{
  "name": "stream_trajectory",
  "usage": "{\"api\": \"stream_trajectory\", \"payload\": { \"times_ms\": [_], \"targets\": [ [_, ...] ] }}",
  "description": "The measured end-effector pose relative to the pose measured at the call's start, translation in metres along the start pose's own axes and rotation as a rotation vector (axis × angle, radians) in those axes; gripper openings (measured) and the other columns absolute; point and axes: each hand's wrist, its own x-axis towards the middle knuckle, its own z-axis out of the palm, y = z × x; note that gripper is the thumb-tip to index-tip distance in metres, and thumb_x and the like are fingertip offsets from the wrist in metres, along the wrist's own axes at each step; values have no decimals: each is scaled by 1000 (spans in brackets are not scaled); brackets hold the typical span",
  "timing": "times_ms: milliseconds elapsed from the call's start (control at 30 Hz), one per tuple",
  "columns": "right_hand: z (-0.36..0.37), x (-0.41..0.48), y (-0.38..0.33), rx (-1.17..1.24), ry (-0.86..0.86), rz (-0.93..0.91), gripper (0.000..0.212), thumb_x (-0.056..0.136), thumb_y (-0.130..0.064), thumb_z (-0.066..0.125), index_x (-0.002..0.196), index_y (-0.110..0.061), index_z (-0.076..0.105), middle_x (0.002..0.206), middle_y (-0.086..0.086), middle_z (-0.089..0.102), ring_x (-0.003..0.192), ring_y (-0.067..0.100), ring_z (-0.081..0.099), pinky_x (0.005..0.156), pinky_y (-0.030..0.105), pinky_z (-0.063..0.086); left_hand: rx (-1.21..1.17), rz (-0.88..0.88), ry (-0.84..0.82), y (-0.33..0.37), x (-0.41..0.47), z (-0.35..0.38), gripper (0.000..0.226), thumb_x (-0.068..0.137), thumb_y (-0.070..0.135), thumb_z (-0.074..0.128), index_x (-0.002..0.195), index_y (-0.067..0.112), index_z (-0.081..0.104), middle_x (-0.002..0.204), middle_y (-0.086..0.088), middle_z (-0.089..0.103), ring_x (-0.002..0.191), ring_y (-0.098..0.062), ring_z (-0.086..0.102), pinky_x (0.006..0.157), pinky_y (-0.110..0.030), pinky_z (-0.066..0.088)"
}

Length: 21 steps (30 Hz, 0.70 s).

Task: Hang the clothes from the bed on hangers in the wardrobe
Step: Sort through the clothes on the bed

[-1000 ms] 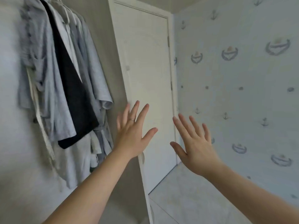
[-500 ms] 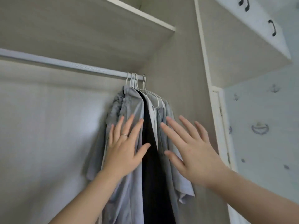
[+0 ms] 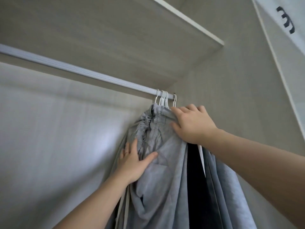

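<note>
Clothes (image 3: 166, 179) crowded against wardrobe wall (image 3: 231, 96), left hand (image 3: 133, 164) flat, right hand (image 3: 193, 124) gripping them

A pale ribbed rail (image 3: 79, 71) runs from the left edge down to the wardrobe's side wall (image 3: 231, 113); a wood-grain shelf (image 3: 115, 30) lies just above the rail, its white front edge slanting to the upper right; white hanger hooks (image 3: 163, 99) sit bunched at the rail's right end, one hook slightly apart, nearest the wall; below the rail, the clothes hang from these hooks pressed together; a grey garment (image 3: 165, 171) with a gathered top hangs in front; a black garment (image 3: 196, 179) hangs just beside it, toward the wall; a blue-grey garment (image 3: 222, 187) hangs closest to the wall.
</note>
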Motion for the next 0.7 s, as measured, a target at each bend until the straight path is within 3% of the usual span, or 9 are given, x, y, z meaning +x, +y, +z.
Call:
{"api": "stream_trajectory", "payload": {
  "times_ms": [100,267,500,700],
  "targets": [
    [3,17,-6,-136,9,-8,33,97,-36,41,123,-19,54,120,1,58,110,29,48,87,40,32,-143,-11,-55,-2,8,6,133,50,99,39,158,36,-6,168,4,0,153,-21,11,124,-42,15],
    [3,33,-16,-221,8,28,26,92,-13,46,115,-15,58,121,8,52,112,32,48,88,38,34,-227,38,-68,-2,16,12,128,60,91,50,158,34,-9,167,6,4,152,-18,14,123,-37,17],
    [7,43,-26,-290,56,-6,26,94,-9,47,117,-12,59,120,9,56,108,33,57,76,35,34,-261,77,-47,-7,21,14,112,76,80,56,158,38,-9,167,10,3,152,-17,14,123,-41,18],
    [5,53,-30,-134,66,41,19,95,-5,45,112,-7,53,116,11,60,98,38,64,64,36,38,-290,51,-27,-8,24,14,120,62,90,52,156,44,-7,167,8,9,151,-20,19,122,-45,24]
  ]
}}
